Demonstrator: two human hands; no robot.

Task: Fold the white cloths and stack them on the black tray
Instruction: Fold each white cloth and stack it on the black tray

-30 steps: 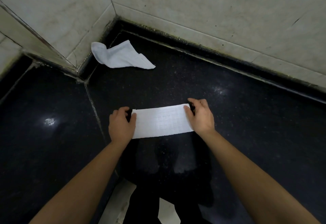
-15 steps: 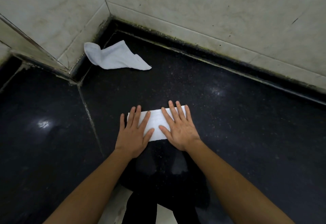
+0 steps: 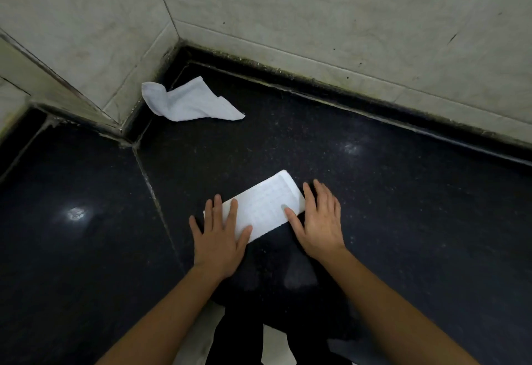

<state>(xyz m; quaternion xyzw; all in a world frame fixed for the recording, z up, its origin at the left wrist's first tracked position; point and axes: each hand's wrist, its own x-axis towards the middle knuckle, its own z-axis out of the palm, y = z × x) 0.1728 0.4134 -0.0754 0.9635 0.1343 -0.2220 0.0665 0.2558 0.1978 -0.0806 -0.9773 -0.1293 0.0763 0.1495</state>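
Two cloths, one mid-fold: pressing the strip flat

Item 1. Folded white cloth [image 3: 263, 208], a narrow strip lying aslant on the black speckled counter [image 3: 388, 220], its far end up and to the right, its near end down and to the left. Both palms rest on it.

Item 2. Left hand [image 3: 220, 235], open, fingers spread, flat on the near-left end of the strip. It grips nothing.

Item 3. Right hand [image 3: 319, 220], open and flat, thumb laid on the strip's right edge, the other fingers partly on the counter beside it. It grips nothing.

Item 4. Crumpled white cloth [image 3: 188, 102], unfolded, well apart in the far-left corner where the tiled wall [image 3: 316, 5] meets the counter.

Item 5. Black tray: not in view; no stack can be seen.

Step in hand, as judged: smoothing the fold before the next one. To do it well, sweep the palms outward from the middle toward both ends so trapped slack leaves at the edges, keep the long edges aligned, and hold one end down while the other is lifted over. The counter looks glossy, so the strip may slide under uneven pressure; press straight down.
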